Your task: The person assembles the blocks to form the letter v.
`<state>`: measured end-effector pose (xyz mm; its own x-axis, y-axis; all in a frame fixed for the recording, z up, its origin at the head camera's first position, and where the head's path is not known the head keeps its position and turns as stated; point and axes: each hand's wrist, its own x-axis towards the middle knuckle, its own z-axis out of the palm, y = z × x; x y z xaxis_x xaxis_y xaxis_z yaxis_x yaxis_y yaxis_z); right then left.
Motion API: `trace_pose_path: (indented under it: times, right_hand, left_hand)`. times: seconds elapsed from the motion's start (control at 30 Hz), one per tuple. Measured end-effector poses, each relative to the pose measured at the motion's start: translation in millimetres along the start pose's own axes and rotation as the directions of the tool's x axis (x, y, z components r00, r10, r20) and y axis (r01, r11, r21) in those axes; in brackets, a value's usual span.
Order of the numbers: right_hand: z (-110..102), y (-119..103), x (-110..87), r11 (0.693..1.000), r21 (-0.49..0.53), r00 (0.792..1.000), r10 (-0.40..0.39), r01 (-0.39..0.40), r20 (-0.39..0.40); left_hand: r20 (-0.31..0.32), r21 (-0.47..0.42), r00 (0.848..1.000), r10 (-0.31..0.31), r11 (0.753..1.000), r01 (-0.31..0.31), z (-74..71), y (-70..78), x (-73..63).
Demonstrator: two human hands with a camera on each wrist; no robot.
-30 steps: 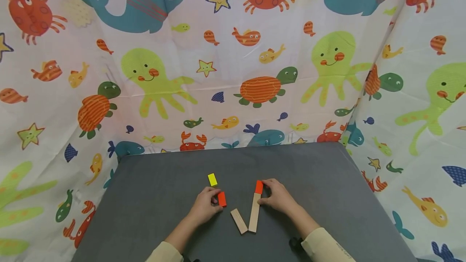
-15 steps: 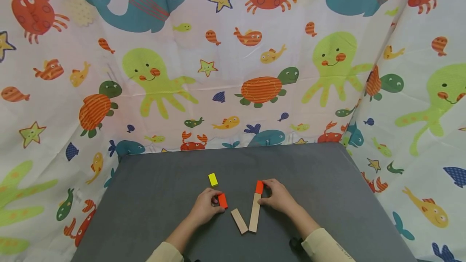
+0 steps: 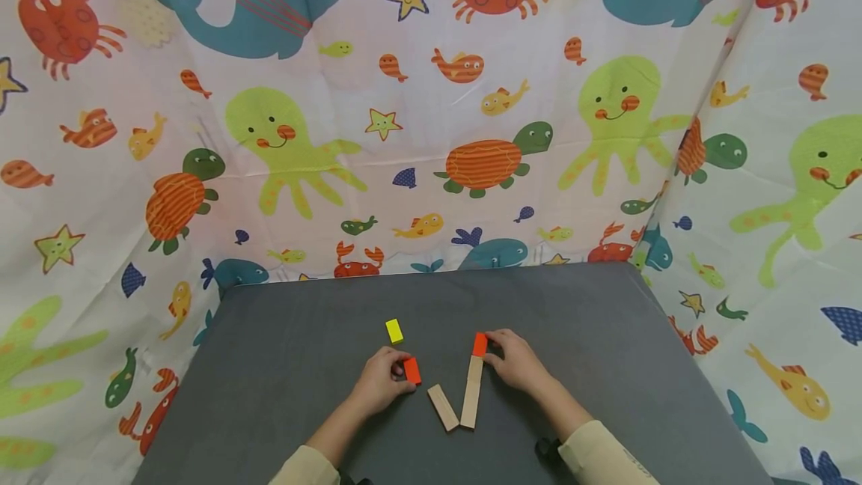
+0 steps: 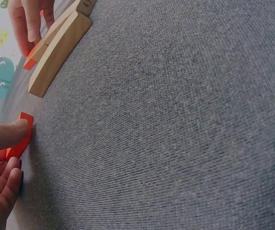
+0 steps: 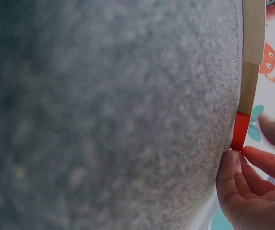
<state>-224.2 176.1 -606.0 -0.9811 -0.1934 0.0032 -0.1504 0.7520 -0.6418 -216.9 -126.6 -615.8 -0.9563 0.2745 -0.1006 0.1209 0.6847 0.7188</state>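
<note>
My left hand (image 3: 378,380) pinches a small orange-red block (image 3: 412,370) between thumb and fingers, low over or on the table. In the left wrist view the thumb lies along the top of that block (image 4: 25,136). My right hand (image 3: 518,361) is beside a second orange-red block (image 3: 480,344), at the far end of a line of plain wooden blocks (image 3: 471,399). Its fingertips touch that block's end in the right wrist view, while the thumb (image 5: 274,132) stands apart. Another plain wooden block (image 3: 442,408) lies slanted, its near end meeting the line in a V.
A yellow block (image 3: 393,331) lies beyond my left hand. Grey cloth covers the table (image 3: 303,335). Behind and beside it hangs a curtain (image 3: 417,133) printed with sea animals. One wooden block's end bears a dark printed mark (image 4: 86,5).
My right thumb has drawn back from the side of the wooden blocks. The left hand and its orange-red block shifted slightly toward the right, then stayed put.
</note>
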Motion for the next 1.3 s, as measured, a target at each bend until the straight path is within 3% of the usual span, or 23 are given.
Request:
trace_pose_path:
  times: [0.53, 0.97, 1.3]
  right_hand:
    - [1, -2, 2.8, 1.0, -0.009, 0.999, 0.004, -0.004, -0.034]
    - [7, -1, 11.8, 0.997, 0.017, 0.993, 0.082, -0.081, -0.09]
    - [7, -2, 13.5, 0.992, 0.038, 0.99, 0.121, -0.118, -0.075]
  left_hand:
    - [-0.003, -0.004, 1.0, 0.004, 1.0, -0.004, -0.5, 1.5, -2.1]
    - [0.012, -0.006, 1.0, -0.005, 1.0, 0.005, -0.9, 1.0, -2.0]
    - [-0.04, -0.017, 0.999, 0.011, 1.0, -0.011, 0.9, 2.5, -2.6]
